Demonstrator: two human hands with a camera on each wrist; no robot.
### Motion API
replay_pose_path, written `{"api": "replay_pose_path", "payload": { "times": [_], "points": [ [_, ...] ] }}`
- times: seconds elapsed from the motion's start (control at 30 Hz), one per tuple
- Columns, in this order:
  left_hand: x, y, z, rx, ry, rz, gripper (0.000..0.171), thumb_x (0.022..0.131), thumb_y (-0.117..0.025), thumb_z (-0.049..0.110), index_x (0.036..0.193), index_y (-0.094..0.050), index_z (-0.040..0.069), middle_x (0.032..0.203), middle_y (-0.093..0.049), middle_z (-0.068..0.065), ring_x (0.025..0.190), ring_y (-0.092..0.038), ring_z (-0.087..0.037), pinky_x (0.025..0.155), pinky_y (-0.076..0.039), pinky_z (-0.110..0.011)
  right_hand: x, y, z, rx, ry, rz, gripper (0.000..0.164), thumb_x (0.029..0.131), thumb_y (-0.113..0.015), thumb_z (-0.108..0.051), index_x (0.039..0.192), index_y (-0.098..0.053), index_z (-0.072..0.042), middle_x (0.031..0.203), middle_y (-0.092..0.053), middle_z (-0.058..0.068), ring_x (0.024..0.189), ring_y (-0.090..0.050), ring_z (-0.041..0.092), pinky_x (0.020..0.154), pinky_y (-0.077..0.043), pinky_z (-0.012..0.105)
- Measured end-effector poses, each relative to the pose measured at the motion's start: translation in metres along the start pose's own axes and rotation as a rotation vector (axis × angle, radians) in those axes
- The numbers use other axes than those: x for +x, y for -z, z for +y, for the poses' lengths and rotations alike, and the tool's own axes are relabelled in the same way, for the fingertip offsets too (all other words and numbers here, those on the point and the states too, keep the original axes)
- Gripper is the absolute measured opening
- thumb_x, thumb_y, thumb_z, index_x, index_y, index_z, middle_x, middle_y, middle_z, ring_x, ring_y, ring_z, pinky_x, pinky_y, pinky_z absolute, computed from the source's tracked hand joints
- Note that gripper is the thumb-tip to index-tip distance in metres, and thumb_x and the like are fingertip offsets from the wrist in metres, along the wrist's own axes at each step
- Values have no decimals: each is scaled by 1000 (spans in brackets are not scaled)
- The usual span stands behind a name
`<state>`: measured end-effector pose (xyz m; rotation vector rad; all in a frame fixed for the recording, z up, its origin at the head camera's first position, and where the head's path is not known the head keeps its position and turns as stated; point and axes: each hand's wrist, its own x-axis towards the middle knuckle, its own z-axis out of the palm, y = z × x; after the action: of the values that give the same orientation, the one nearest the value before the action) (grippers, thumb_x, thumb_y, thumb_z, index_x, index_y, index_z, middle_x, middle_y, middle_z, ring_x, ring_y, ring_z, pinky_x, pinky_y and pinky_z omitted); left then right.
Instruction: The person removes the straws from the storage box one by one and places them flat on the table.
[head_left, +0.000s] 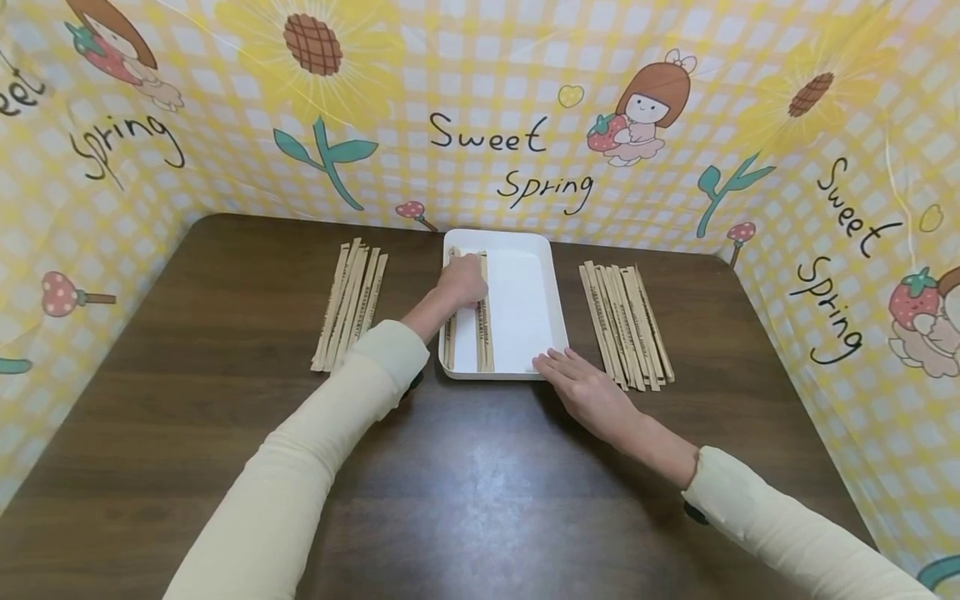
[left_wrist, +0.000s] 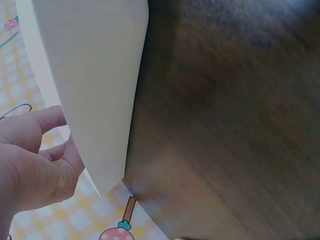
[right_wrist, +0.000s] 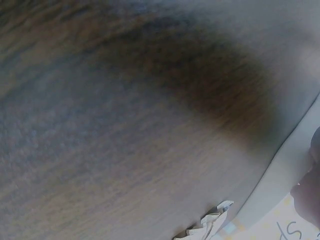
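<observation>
A white tray (head_left: 521,308) lies on the table with several thin paper-wrapped sticks (head_left: 485,337) lengthwise in its left half. My left hand (head_left: 463,282) reaches over these sticks with bent fingers. In the left wrist view, the thumb and fingers of that left hand (left_wrist: 37,160) pass behind the tray wall (left_wrist: 100,90), which hides the fingertips; I cannot tell whether they pinch a stick. With fingers extended, my right hand (head_left: 588,390) rests at the tray's near right corner. Only a dark edge of the right hand (right_wrist: 307,200) shows in the right wrist view.
One pile of wrapped sticks (head_left: 350,308) lies left of the tray, and another pile (head_left: 626,325) lies to its right. The brown wooden table (head_left: 480,483) meets a yellow checked cloth (head_left: 495,83) at the back and sides.
</observation>
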<state>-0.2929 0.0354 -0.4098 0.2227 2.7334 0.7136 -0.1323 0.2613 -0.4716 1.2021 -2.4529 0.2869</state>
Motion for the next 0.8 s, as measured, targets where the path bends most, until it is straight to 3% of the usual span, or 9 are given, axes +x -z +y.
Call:
{"api": "replay_pose_path", "payload": {
  "times": [0.17,0.37,0.6,0.8],
  "points": [
    [5,-5,0,36,-5,9,23,88,-52,0,107,-63,-8,80,-68,-17,43,-56,-11,38,-42,-18,1,1,0,5,-3,-3,45,83,-68,10,127,-62,8,121,-66,23,117,-62,35,106,-44,48],
    [8,-10,0,28,17,20,14,88,-52,0,96,-63,-4,66,-62,-10,39,-49,-10,38,-39,-19,0,0,1,10,-5,-5,44,84,-68,10,128,-62,9,122,-66,23,117,-62,36,107,-44,48],
    [6,-11,-2,-1,-6,51,4,85,-55,2,83,-58,1,60,-57,-7,42,-48,-12,40,-39,-22,1,-1,1,18,-5,4,44,84,-68,10,127,-63,8,121,-66,23,116,-62,36,106,-44,49],
    [10,-11,-8,-89,-19,59,5,82,-56,2,77,-56,1,61,-60,-9,49,-62,-17,42,-43,-22,1,-1,1,17,-11,-5,42,85,-68,9,127,-63,8,121,-67,22,117,-62,35,106,-44,48]
  ]
}}
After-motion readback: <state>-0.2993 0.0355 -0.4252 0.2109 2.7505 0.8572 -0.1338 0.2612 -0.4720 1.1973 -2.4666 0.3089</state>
